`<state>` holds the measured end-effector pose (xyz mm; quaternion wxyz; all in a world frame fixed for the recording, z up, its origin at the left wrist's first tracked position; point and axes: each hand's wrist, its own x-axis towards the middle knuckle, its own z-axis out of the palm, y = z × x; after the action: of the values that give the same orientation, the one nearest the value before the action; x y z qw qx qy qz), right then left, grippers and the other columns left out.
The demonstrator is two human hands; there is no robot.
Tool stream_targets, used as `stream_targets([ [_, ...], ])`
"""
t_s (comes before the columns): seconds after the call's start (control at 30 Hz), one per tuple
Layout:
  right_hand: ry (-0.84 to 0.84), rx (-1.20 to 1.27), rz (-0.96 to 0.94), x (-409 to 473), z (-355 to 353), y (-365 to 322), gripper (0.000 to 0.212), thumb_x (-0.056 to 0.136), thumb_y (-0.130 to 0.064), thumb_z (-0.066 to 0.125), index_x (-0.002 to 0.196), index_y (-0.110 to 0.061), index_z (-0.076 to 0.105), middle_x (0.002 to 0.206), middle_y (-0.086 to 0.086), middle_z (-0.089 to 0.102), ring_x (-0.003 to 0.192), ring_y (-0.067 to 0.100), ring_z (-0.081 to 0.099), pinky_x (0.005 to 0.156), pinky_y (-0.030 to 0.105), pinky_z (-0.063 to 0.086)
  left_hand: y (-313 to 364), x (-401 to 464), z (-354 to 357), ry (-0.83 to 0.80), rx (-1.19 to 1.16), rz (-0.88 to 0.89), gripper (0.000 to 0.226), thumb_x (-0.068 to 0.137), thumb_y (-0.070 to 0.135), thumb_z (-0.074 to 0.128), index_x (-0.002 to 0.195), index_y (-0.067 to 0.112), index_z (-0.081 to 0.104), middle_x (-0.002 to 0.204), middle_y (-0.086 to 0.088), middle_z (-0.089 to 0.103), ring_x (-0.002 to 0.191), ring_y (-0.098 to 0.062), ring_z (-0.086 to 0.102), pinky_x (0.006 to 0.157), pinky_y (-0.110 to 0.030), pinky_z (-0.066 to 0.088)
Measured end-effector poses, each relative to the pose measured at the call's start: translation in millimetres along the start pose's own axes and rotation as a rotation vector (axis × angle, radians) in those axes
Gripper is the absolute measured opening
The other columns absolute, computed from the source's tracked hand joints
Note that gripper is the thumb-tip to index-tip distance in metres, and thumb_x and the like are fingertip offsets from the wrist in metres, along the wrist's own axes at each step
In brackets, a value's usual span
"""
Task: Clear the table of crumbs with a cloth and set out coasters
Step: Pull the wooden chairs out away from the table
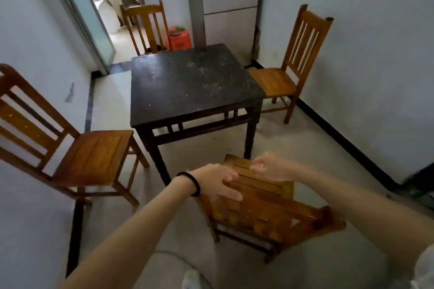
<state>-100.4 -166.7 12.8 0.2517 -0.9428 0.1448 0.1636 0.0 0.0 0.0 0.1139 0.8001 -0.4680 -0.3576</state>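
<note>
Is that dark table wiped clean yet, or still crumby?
Still crumby: pale specks are scattered across the dark table top, and no cloth is in view.

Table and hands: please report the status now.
Left hand open, right hand curled, both empty. Table speckled with crumbs; no cloth or coasters in view. Near chair stands between person and table.

The left chair [58,134] loses its back at the frame edge. The near chair [263,206] is partly covered by both hands and motion-blurred. Specks on the tabletop [195,82] are too small to identify.
</note>
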Motion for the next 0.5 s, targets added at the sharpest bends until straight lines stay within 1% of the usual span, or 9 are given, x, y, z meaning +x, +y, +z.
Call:
stream_targets([
  [0.07,-0.186,-0.051,0.023,-15.4,4.7,22.8,0.043,0.096,-0.041,0.04,0.113,-0.008,0.062,0.116,0.011,0.064,0.103,0.023,0.061,0.093,0.034,0.049,16.4,12.3,21.8,-0.065,0.131,-0.073,0.076,0.07,0.067,0.063,0.134,0.031,0.041,0.131,0.007,0.051,0.12,-0.019,0.05,0.101,-0.035,0.042],
  [0.1,-0.267,-0.078,0.025,-24.2,10.8,33.2,0.048,0.095,-0.047,0.039,0.119,-0.011,0.058,0.123,0.006,0.061,0.109,0.022,0.058,0.096,0.033,0.046,23.4,15.2,32.1,-0.068,0.246,-0.108,0.077,0.07,0.067,0.062,0.135,0.03,0.04,0.131,0.006,0.052,0.119,-0.02,0.05,0.099,-0.036,0.041],
  [0.17,-0.368,-0.083,0.028,-38.9,19.1,44.5,0.057,0.089,-0.058,0.041,0.132,-0.019,0.046,0.131,-0.002,0.052,0.117,0.018,0.051,0.095,0.028,0.042,31.3,24.4,39.8,-0.031,0.435,-0.14,0.071,0.072,0.065,0.06,0.13,0.029,0.043,0.126,0.003,0.056,0.113,-0.022,0.054,0.092,-0.035,0.042],
  [0.2,-0.379,-0.082,0.031,-44.6,23.8,50.5,0.062,0.086,-0.06,0.045,0.135,-0.023,0.041,0.132,-0.002,0.05,0.117,0.018,0.051,0.094,0.028,0.042,35.4,28.9,42.2,-0.031,0.482,-0.154,0.065,0.073,0.064,0.061,0.126,0.028,0.046,0.122,0.002,0.059,0.109,-0.023,0.056,0.088,-0.035,0.043],
  [0.27,-0.337,-0.141,0.009,-55.1,31.0,61.4,0.057,0.084,-0.056,0.054,0.13,-0.024,0.039,0.125,0.0,0.054,0.107,0.019,0.055,0.09,0.03,0.048,39.9,37.8,45.5,-0.035,0.52,-0.194,0.057,0.074,0.06,0.063,0.118,0.025,0.052,0.115,-0.001,0.062,0.103,-0.025,0.059,0.082,-0.036,0.047],
  [0.33,-0.194,-0.246,-0.036,-60.5,43.3,70.0,0.038,0.087,-0.045,0.055,0.114,-0.022,0.041,0.112,0.003,0.06,0.096,0.021,0.059,0.081,0.034,0.052,44.2,42.7,49.0,-0.029,0.556,-0.237,0.049,0.076,0.058,0.063,0.11,0.022,0.057,0.107,-0.002,0.065,0.096,-0.025,0.061,0.073,-0.035,0.048],
  [0.4,-0.078,-0.251,-0.063,-63.8,51.9,70.6,0.024,0.09,-0.036,0.052,0.102,-0.02,0.038,0.105,0.005,0.061,0.091,0.024,0.06,0.076,0.037,0.05,46.4,44.5,51.9,0.017,0.627,-0.251,0.045,0.078,0.059,0.059,0.102,0.021,0.061,0.099,-0.002,0.066,0.089,-0.024,0.062,0.067,-0.033,0.046],
  [0.43,-0.062,-0.235,-0.067,-64.5,54.4,70.0,0.022,0.091,-0.033,0.051,0.102,-0.019,0.038,0.104,0.005,0.061,0.092,0.025,0.06,0.076,0.038,0.05,46.2,44.9,53.0,0.037,0.657,-0.25,0.046,0.079,0.061,0.057,0.099,0.02,0.062,0.096,-0.002,0.066,0.086,-0.023,0.063,0.066,-0.033,0.046],
  [0.5,-0.054,-0.227,-0.092,-63.8,56.8,69.5,0.025,0.091,-0.029,0.05,0.111,-0.017,0.039,0.106,0.005,0.06,0.094,0.026,0.06,0.078,0.039,0.051,45.2,43.8,54.9,0.059,0.688,-0.257,0.048,0.079,0.062,0.057,0.095,0.018,0.062,0.092,-0.002,0.065,0.085,-0.023,0.063,0.066,-0.033,0.045],
])
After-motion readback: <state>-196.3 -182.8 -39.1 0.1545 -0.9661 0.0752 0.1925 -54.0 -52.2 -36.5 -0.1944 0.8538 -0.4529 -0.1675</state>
